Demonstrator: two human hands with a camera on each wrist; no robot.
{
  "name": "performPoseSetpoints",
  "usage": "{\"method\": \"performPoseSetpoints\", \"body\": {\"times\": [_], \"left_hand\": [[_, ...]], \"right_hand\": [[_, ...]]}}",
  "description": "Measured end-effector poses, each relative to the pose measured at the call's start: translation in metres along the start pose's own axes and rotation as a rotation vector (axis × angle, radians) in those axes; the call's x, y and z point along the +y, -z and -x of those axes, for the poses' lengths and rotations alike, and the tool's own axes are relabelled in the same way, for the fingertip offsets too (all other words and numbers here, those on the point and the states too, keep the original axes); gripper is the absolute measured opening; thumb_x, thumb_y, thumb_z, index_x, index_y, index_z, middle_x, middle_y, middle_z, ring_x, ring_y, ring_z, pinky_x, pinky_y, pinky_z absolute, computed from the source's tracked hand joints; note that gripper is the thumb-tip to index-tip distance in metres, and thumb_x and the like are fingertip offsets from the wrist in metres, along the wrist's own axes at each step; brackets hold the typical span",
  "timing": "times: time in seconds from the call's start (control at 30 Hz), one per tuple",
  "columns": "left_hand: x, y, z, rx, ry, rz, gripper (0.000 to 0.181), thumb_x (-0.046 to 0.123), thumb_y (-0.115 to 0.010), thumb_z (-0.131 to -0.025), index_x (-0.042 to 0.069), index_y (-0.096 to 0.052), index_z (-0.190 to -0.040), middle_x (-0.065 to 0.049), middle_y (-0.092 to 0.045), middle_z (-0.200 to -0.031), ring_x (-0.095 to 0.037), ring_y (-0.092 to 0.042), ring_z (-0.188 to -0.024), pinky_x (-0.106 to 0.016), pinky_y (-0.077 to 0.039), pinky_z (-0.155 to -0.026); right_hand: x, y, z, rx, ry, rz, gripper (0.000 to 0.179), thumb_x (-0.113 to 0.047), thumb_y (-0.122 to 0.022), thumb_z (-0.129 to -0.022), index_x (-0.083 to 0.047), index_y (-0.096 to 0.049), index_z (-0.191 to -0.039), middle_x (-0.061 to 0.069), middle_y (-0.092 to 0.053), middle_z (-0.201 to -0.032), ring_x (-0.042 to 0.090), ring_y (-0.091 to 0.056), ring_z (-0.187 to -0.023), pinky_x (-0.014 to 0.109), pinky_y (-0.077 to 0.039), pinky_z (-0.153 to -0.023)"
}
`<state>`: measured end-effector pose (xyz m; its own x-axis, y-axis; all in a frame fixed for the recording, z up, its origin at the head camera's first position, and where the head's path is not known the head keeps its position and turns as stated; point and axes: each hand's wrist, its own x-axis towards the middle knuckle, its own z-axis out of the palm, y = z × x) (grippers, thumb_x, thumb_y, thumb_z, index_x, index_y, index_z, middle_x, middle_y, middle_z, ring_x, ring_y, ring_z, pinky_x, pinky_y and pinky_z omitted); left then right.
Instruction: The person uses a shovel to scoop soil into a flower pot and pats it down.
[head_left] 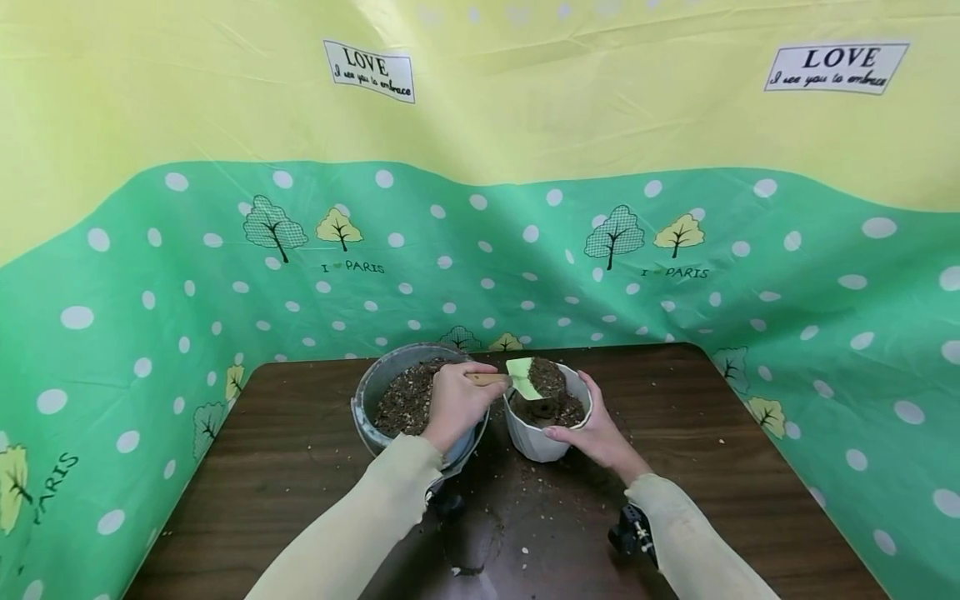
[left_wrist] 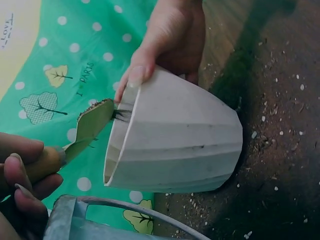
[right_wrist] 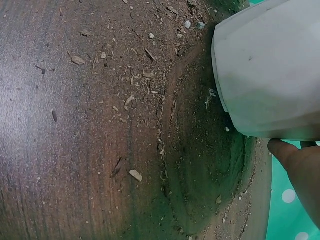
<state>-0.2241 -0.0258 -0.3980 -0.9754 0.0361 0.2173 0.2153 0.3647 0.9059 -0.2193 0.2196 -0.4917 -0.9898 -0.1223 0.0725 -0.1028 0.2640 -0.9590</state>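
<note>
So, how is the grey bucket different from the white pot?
The grey bucket looks bigger and wider than the white pot. The bucket's rim is round, while the pot has flat panels down its sides. The right hand holds the pot, but no hand grips the bucket. Both have brown soil inside.
</note>
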Motion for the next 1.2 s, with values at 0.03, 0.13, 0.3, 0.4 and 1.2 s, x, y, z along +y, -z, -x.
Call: {"method": "performPoseSetpoints", "body": {"times": [0.03,0.13,0.3,0.4,1.2], "left_hand": [[0.000,-0.001,0.000,0.010,-0.007,-0.024,0.021,0.021,-0.083,-0.080,0.007,-0.080,-0.096,0.004,-0.074,-0.076,-0.011,-0.068,-0.068,-0.030,-0.055,-0.060],[-0.001,-0.003,-0.001,0.038,-0.026,-0.110,0.018,0.022,-0.084,-0.079,0.011,-0.081,-0.094,0.005,-0.074,-0.078,-0.011,-0.068,-0.072,-0.030,-0.055,-0.062],[-0.002,-0.002,-0.002,0.073,-0.062,-0.219,0.016,0.022,-0.083,-0.080,0.013,-0.081,-0.093,0.001,-0.074,-0.083,-0.014,-0.068,-0.074,-0.031,-0.054,-0.063],[-0.003,0.000,-0.002,0.088,-0.102,-0.279,0.017,0.022,-0.082,-0.080,0.013,-0.081,-0.095,-0.001,-0.074,-0.084,-0.017,-0.068,-0.074,-0.033,-0.054,-0.063],[-0.010,0.046,0.000,0.184,-0.360,-0.354,0.021,0.010,-0.082,-0.081,0.011,-0.079,-0.103,-0.006,-0.075,-0.094,-0.021,-0.070,-0.075,-0.039,-0.056,-0.064]], "right_hand": [[0.000,0.000,0.000,0.001,0.004,-0.003,0.113,-0.009,-0.082,-0.081,-0.016,0.001,-0.158,0.024,-0.018,-0.153,0.039,-0.023,-0.140,0.055,-0.032,-0.106],[-0.001,0.000,0.000,0.002,0.014,-0.010,0.114,-0.008,-0.082,-0.081,-0.014,0.001,-0.158,0.025,-0.020,-0.153,0.040,-0.024,-0.139,0.055,-0.031,-0.106],[-0.001,0.000,0.000,0.000,0.022,-0.018,0.116,-0.007,-0.082,-0.080,-0.012,0.002,-0.158,0.026,-0.019,-0.153,0.043,-0.024,-0.139,0.056,-0.031,-0.106],[-0.001,0.000,0.000,-0.001,0.017,-0.014,0.115,-0.008,-0.083,-0.080,-0.014,0.002,-0.158,0.026,-0.017,-0.153,0.042,-0.022,-0.140,0.056,-0.031,-0.105],[0.000,0.000,-0.002,0.016,0.001,0.031,0.117,-0.009,-0.084,-0.079,-0.012,0.001,-0.158,0.026,-0.020,-0.152,0.041,-0.024,-0.138,0.058,-0.027,-0.107]]}}
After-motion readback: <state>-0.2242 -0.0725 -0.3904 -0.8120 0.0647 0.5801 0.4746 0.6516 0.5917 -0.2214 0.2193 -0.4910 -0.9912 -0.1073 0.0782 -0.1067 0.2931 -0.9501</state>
